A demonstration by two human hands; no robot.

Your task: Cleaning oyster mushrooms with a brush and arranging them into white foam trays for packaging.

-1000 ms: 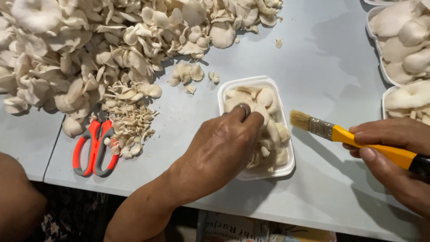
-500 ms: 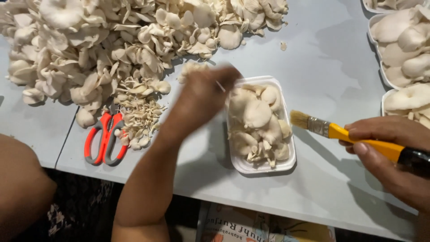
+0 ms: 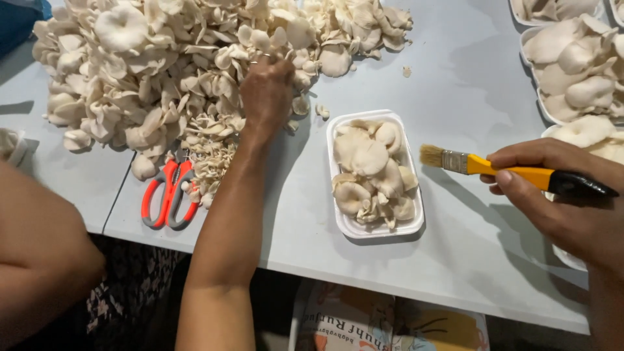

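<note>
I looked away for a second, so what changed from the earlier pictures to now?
The left hand left the white tray and reached up into the mushroom pile. The right hand kept holding the yellow brush; tray and scissors stayed put.

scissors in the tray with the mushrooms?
No, the orange-handled scissors lie on the grey table at the edge of the mushroom pile, left of the white tray, which holds only mushrooms.
</note>
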